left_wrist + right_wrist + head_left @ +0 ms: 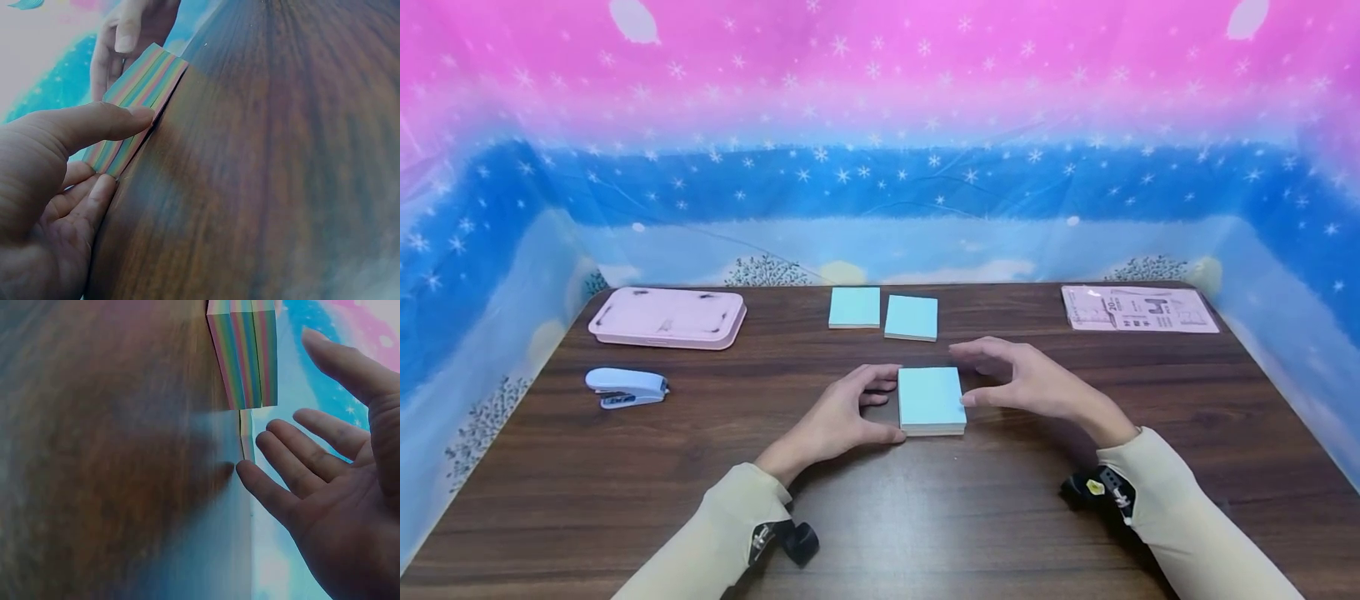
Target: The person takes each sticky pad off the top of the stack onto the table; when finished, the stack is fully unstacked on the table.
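A stack of three square sticky note pads [929, 398], mint on top with rainbow-striped sides, lies on the table between the hands. My left hand [842, 412] holds its near left corner, thumb at the front and fingers along the left side. The left wrist view shows the thumb across the striped edges [150, 78]. My right hand [1022, 379] hovers beside the stack's right side, fingers spread and slightly bent. The right wrist view shows a gap between this hand [337, 469] and the pads [244, 359].
Two more mint pads lie behind the stack, one left [854, 307] and one right [912, 317]. A pink case [667, 317] and a light blue stapler [627, 388] are on the left. At the back right lies a flat pink printed package [1140, 309]. A patterned cloth [880, 179] surrounds the table.
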Demonstrator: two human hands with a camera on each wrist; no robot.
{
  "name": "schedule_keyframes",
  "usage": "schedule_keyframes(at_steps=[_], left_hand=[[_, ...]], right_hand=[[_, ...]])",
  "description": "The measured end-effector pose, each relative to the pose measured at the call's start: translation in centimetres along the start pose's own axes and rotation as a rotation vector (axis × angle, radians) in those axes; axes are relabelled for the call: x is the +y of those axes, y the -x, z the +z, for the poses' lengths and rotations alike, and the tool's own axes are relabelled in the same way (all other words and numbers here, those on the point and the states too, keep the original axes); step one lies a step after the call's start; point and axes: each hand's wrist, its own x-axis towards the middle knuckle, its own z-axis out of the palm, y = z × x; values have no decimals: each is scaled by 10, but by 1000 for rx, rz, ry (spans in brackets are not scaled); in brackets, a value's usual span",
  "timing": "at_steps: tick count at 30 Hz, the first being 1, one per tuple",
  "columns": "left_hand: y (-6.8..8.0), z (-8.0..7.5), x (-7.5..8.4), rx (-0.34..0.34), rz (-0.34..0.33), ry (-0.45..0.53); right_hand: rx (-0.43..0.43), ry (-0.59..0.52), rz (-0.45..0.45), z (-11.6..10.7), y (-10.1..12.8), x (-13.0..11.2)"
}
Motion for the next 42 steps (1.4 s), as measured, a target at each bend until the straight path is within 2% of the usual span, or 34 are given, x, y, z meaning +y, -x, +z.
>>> schedule_keyframes(at_steps=[4, 14, 25, 42], left_hand=[[1, 0, 0, -4, 2, 2], [1, -1, 0, -12, 7, -2], [-1, -3, 2, -15, 17, -13], [-1, -1, 1, -4, 12, -3]], right_hand=[[-33, -8, -13, 1, 2, 0], [-100, 59, -24, 7, 1, -5], [-108, 137, -35, 7, -1, -4], [-101, 156, -21, 8, -2, -6]])
